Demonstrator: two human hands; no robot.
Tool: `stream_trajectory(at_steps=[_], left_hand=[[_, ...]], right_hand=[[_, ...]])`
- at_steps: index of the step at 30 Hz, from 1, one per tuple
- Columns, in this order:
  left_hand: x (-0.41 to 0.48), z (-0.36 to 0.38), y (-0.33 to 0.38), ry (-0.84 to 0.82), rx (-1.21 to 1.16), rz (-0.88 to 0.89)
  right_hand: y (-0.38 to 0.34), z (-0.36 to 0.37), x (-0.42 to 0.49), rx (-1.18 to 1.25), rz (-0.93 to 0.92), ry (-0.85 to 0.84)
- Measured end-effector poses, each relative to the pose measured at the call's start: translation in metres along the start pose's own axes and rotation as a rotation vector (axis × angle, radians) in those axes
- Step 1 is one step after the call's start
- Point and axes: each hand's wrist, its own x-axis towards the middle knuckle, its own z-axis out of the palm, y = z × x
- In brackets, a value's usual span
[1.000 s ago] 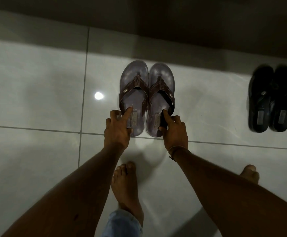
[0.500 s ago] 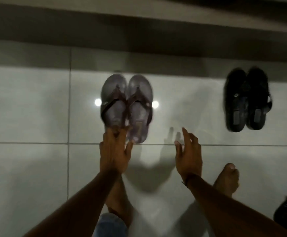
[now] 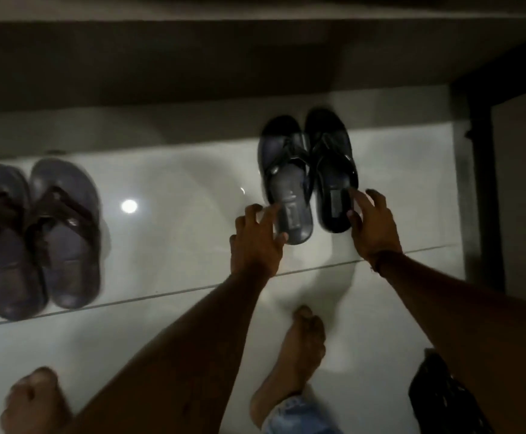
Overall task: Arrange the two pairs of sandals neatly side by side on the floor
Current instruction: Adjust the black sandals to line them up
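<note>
A brown-strapped pair of sandals [image 3: 64, 245] lies side by side on the white tile floor at the left edge, with no hand on it. A black pair stands side by side at centre right, toes pointing away from me. My left hand [image 3: 257, 242] has its fingers curled over the heel of the left black sandal [image 3: 283, 170]. The fingers and thumb of my right hand [image 3: 374, 228] sit on the heel of the right black sandal [image 3: 333, 164]. The picture is dim and blurred.
A shadowed wall base [image 3: 192, 89] runs along behind both pairs. A dark upright frame [image 3: 482, 183] stands just right of the black pair. My bare feet [image 3: 300, 349] are on the tiles below, and a dark object [image 3: 437, 399] lies at the bottom right.
Both hands let go of the brown pair and moved right to the black pair. The view swung right, so the brown pair now sits at the left edge.
</note>
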Motion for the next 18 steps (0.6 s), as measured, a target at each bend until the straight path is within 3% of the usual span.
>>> stream_trajectory(at_steps=[5, 18], left_hand=[[0.029, 0.016, 0.004, 0.057, 0.066, -0.086], [-0.001, 0.038, -0.007, 0.018, 0.068, -0.093]], right_hand=[[0.003, 0.007, 0.03, 0.013, -0.116, -0.081], [0.017, 0.032, -0.007, 0.043, -0.054, -0.09]])
